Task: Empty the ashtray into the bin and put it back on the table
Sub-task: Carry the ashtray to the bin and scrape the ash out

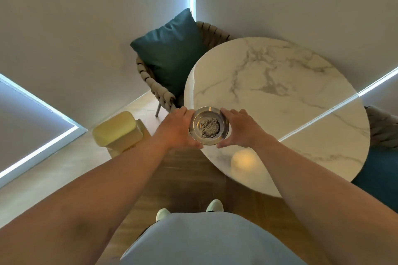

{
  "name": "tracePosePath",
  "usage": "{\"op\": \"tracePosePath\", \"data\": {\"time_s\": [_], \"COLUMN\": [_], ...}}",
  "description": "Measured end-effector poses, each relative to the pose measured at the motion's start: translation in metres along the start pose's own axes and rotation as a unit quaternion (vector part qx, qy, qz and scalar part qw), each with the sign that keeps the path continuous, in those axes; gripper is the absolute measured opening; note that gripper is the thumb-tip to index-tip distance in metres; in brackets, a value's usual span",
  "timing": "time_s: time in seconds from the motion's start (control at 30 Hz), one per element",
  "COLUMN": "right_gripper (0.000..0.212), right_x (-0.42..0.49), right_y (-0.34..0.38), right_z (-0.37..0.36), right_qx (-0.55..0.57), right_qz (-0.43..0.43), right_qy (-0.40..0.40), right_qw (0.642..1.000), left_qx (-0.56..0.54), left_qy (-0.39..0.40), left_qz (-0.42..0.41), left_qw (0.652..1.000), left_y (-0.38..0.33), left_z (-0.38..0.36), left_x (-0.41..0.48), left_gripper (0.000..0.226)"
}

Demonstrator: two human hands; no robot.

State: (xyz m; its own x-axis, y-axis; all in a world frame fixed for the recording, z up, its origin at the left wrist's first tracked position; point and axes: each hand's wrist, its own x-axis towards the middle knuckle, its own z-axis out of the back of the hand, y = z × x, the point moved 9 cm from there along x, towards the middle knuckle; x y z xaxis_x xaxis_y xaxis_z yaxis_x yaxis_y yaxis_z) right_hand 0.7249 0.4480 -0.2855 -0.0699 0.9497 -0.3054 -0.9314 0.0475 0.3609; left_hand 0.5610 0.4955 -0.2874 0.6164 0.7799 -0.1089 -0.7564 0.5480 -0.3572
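Ashtray (208,126): round metal dish w/ grey ash, at near-left edge of marble table (301,92). L hand (175,130) & R hand (241,128) fingers curled on opposite rims, holding it. Bin (117,130) left, on floor.

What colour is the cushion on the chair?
Dark teal; the cushion shows clearly in the head view.
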Motion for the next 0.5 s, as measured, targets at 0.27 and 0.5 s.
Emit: {"op": "tracePosePath", "data": {"time_s": [0.27, 0.5], "right_gripper": [0.108, 0.104], "right_x": [0.030, 0.042], "right_y": [0.107, 0.176], "right_z": [-0.030, -0.063], "right_qx": [-0.026, -0.042], "right_qz": [0.073, 0.118], "right_qy": [0.020, 0.028], "right_qw": [0.997, 0.992], "left_qx": [0.015, 0.012], "left_qy": [-0.035, -0.040], "left_qz": [0.053, 0.095], "left_qw": [0.998, 0.995], "left_y": [0.083, 0.140], "left_z": [0.032, 0.039], "left_x": [-0.070, -0.124], "left_gripper": [0.110, 0.107]}}
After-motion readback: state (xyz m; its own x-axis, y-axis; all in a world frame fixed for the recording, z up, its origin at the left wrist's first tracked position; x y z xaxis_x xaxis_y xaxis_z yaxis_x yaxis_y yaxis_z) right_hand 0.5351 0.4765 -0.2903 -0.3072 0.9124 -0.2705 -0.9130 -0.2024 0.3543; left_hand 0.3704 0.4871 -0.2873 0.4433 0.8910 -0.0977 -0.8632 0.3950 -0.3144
